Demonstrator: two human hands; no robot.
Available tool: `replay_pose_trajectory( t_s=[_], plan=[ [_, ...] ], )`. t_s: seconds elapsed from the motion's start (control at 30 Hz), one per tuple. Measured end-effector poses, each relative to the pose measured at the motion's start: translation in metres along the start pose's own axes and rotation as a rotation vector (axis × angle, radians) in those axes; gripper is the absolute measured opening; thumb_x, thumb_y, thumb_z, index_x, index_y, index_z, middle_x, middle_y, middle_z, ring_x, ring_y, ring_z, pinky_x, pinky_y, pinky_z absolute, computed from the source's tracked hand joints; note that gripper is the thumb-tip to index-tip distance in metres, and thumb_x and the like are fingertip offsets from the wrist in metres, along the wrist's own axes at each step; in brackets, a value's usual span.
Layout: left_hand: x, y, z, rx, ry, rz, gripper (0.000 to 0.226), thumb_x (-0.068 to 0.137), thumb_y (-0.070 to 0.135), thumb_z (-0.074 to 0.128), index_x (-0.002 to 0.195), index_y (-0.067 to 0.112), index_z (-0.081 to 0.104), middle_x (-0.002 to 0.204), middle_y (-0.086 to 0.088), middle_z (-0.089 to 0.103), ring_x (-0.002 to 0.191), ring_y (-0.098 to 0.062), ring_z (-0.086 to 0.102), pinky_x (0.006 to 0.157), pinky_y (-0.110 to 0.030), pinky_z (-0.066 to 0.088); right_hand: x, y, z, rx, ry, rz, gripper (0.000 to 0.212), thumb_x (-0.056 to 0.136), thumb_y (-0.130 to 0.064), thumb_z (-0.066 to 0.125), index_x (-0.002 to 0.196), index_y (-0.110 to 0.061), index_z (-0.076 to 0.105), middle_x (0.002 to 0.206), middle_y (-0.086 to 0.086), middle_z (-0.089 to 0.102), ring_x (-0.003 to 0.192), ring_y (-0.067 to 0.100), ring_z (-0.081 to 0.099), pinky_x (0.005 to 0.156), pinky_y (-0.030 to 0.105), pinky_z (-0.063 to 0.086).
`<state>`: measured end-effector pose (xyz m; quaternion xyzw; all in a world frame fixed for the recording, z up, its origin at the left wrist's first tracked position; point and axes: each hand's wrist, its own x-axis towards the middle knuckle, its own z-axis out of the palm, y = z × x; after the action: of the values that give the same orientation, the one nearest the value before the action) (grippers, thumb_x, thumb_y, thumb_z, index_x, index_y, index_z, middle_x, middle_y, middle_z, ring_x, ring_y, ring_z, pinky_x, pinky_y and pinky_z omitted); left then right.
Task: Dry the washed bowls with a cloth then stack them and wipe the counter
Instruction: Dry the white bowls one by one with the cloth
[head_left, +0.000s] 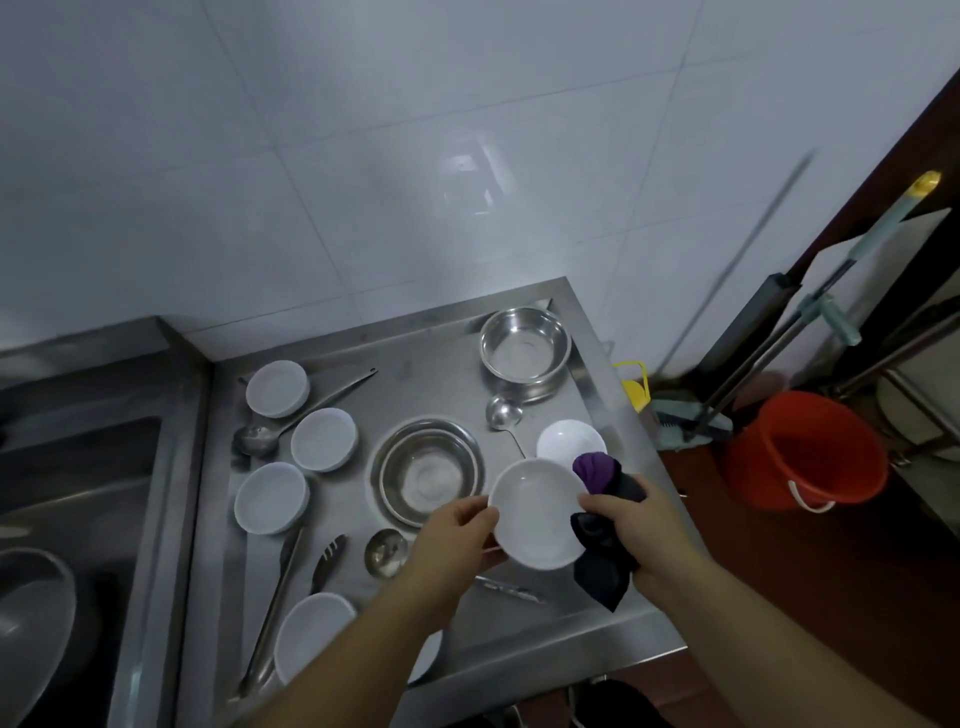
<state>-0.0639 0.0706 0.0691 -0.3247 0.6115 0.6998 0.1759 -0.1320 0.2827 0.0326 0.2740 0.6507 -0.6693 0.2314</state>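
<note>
My left hand (457, 535) grips the left rim of a white bowl (537, 512), held upright above the steel counter (519, 639). My right hand (636, 530) holds a dark cloth with a purple end (597, 470) against the bowl's right rim. Another white bowl (570, 441) sits upright on the counter just behind. Several white bowls lie upside down at the left: (277, 388), (324, 439), (271, 498), and one near the front edge (311, 636).
Steel bowls stand at the middle (427, 472) and at the back right (524, 349). Ladles (503, 413), tongs (327, 564) and a long spoon (270, 613) lie among the bowls. A sink (67, 519) is at the left. A red bucket (805, 449) and mops stand on the floor at the right.
</note>
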Motion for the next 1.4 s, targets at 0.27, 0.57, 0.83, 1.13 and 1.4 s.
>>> replay_pose_trajectory(
  t_s=[0.27, 0.57, 0.83, 1.13, 1.4],
  plan=[
    [0.039, -0.014, 0.054, -0.005, 0.073, -0.118, 0.013, 0.105, 0.013, 0.061, 0.115, 0.014, 0.068, 0.115, -0.01, 0.074, 0.102, -0.026, 0.075, 0.074, -0.029, 0.064, 0.041, 0.01, -0.054, 0.009, 0.026, 0.122, 0.025, 0.084, -0.006, 0.084, 0.106, -0.013, 0.074, 0.095, 0.02, 0.079, 0.081, 0.036, 0.077, 0.066, 0.042, 0.061],
    [0.104, -0.024, 0.097, -0.043, 0.153, -0.192, 0.013, 0.104, 0.014, 0.063, 0.115, 0.01, 0.069, 0.117, -0.016, 0.074, 0.106, -0.031, 0.074, 0.093, -0.046, 0.064, 0.101, 0.0, -0.073, -0.252, 0.147, 0.058, 0.035, 0.076, -0.014, 0.088, 0.104, -0.023, 0.071, 0.102, 0.011, 0.075, 0.092, 0.037, 0.074, 0.085, 0.06, 0.063],
    [0.176, -0.016, 0.109, 0.005, 0.276, -0.194, 0.012, 0.102, 0.009, 0.061, 0.103, 0.014, 0.072, 0.105, -0.015, 0.074, 0.099, -0.034, 0.074, 0.087, -0.05, 0.066, 0.17, -0.022, -0.048, -0.519, 0.147, -0.051, 0.046, 0.084, -0.017, 0.077, 0.127, -0.012, 0.061, 0.113, 0.014, 0.068, 0.091, 0.032, 0.062, 0.071, 0.034, 0.042],
    [0.209, -0.026, 0.107, 0.046, 0.44, -0.181, 0.012, 0.099, 0.013, 0.064, 0.096, 0.023, 0.07, 0.1, -0.006, 0.074, 0.096, -0.03, 0.074, 0.09, -0.052, 0.064, 0.206, -0.013, -0.031, -0.547, 0.11, -0.058, 0.033, 0.08, -0.02, 0.075, 0.108, -0.027, 0.059, 0.091, -0.004, 0.064, 0.079, 0.022, 0.061, 0.059, 0.03, 0.042],
    [0.209, -0.024, 0.108, 0.166, 0.47, -0.165, 0.02, 0.094, 0.013, 0.063, 0.082, 0.027, 0.068, 0.097, -0.006, 0.073, 0.095, -0.035, 0.073, 0.086, -0.056, 0.064, 0.203, -0.013, -0.033, -0.541, 0.082, -0.066, 0.031, 0.078, -0.023, 0.076, 0.101, -0.031, 0.057, 0.089, -0.01, 0.062, 0.079, 0.012, 0.06, 0.059, 0.029, 0.041]
  ],
)
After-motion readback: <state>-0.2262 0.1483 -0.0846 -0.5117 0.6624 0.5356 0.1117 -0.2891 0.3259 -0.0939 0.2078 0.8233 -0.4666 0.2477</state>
